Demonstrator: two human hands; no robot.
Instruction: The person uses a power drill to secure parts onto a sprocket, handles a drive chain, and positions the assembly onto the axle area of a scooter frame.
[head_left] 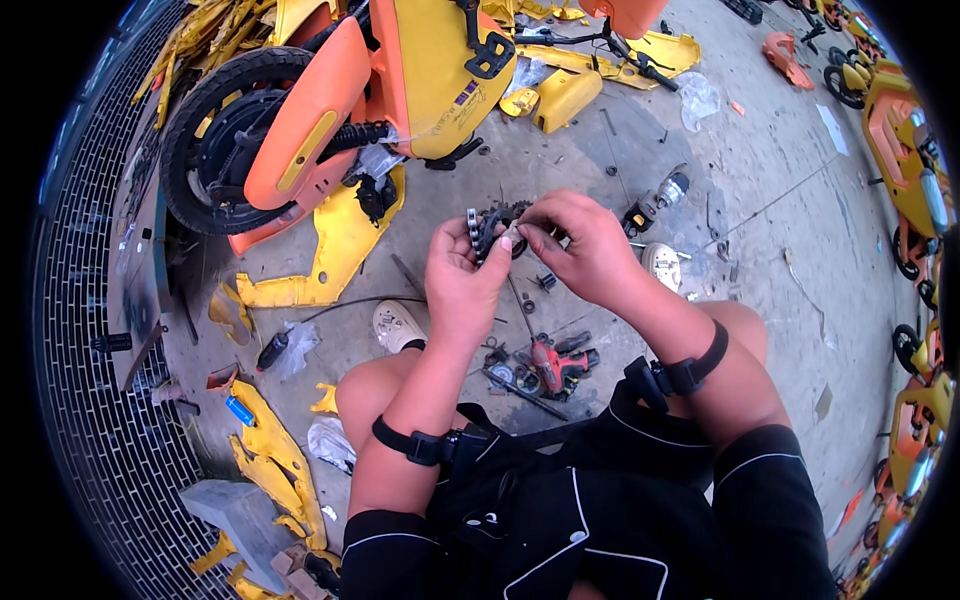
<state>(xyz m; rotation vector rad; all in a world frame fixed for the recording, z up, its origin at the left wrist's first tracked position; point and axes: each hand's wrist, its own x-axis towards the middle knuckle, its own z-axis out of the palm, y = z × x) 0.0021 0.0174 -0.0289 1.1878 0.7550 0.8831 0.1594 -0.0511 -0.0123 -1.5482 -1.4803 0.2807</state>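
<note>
My left hand (462,272) is closed round a dark round metal part (487,236), its thumb pressing on the near side. A bright silver edge that looks like chain links (472,224) shows by my left fingers. The fingertips of my right hand (582,243) are pinched together at the part's right side, close to my left thumb. Whatever small piece they hold there is too hidden to name. Below my hands, a red and black power tool (560,366) lies on the ground between my feet among loose metal pieces.
An orange and yellow scooter (420,85) lies ahead on the left, with its black wheel (232,140) facing me. Another power drill (655,200) is right of my hands. Yellow panels (335,245) are scattered on the concrete. More scooters (910,160) line the right side.
</note>
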